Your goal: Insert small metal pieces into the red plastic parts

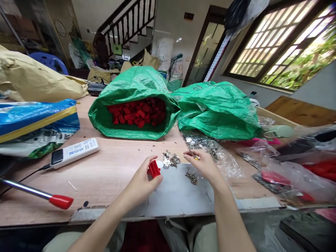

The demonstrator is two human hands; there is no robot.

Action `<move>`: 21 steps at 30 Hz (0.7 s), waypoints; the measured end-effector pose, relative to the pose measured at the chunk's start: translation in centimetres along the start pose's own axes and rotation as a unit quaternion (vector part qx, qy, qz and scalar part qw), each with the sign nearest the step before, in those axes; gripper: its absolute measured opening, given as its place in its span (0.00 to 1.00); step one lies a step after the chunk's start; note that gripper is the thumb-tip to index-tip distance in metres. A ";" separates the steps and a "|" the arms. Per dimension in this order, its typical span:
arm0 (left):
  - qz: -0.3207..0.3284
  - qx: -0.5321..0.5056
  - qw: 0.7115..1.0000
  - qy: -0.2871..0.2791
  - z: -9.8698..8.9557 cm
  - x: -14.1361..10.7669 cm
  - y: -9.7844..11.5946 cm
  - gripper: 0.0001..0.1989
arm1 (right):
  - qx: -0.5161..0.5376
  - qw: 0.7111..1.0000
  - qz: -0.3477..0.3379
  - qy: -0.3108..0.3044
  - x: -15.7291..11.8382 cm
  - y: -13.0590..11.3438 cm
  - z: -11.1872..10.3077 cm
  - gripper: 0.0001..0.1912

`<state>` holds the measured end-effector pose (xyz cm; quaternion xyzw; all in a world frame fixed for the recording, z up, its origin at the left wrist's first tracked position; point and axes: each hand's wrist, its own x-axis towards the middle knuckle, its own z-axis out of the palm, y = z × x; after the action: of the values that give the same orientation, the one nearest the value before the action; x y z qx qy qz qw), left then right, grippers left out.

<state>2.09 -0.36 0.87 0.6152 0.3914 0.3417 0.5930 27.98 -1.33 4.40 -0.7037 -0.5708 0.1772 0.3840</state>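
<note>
My left hand (146, 178) grips a small red plastic housing (154, 169) between thumb and fingers, its hollow side showing. My right hand (203, 164) is closed in a pinch around a thin tool with a yellow part (196, 158); most of it is hidden by the fingers. Between the hands lies a pile of small metal pieces (171, 158). Below my right hand, a second heap of small brassy parts (191, 177) rests on a grey-white board (178, 196). A white round piece (159, 164) shows just beside the red housing.
Behind the hands, a green sack (131, 134) lies open with many red housings (139, 112) inside. Another green sack (217, 108) is to its right, above a clear bag of metal parts (220, 154). At left are a white power strip (75, 153) and a red-tipped lever (61, 201).
</note>
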 end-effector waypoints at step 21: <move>0.024 0.109 0.993 0.049 -0.9 -0.2 -0.4 0.14 | -0.085 0.985 -0.059 -0.136 -1.3 -0.5 2.1 0.10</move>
<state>1.15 -0.15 0.54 0.6677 0.4399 0.3415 0.4941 25.83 -1.81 3.23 -0.6683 -0.6711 0.1997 0.2512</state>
